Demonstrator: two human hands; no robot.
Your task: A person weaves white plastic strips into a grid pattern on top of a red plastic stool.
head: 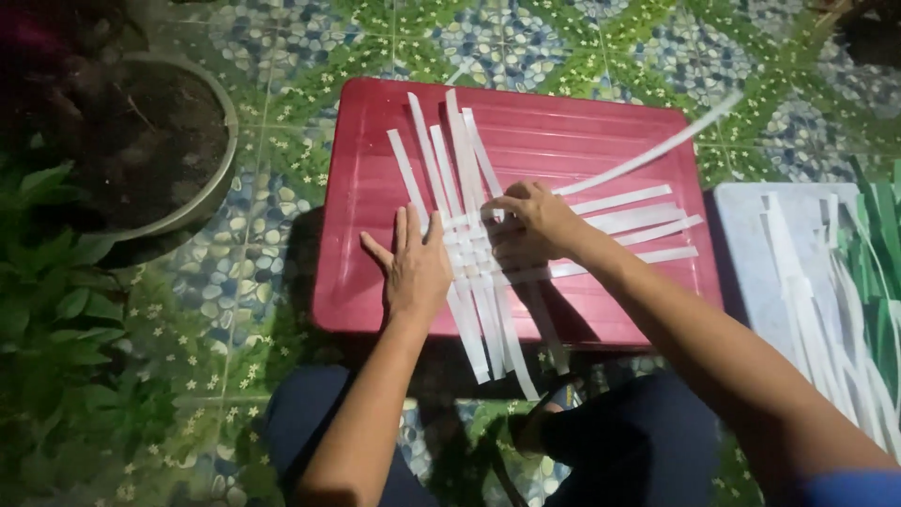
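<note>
Hands are seen from above over a red plastic lid [375, 282] that lies flat on the patterned tiled floor [282, 56]. The left hand [413, 268] is laid palm down, with the forearm coming straight up from below; its fingers [402, 225] are stretched out and a little spread, so nothing is gripped by them, only the left edge of the woven white strips [474, 253] is pressed flat. The right hand [530, 225] is reached in from the right side, with the wrist bent and the fingers curled down; a long white strip [648, 152], which rises toward the upper right, is pinched at its near end, but how tightly cannot be told. The woven part lies between both hands, touched by both. Loose ends of the strips are spread beyond the lid at its near edge. More white strips [798, 272] are kept on a pale board [741, 244] at the right, and a plant pot [202, 202] stands at the left.
</note>
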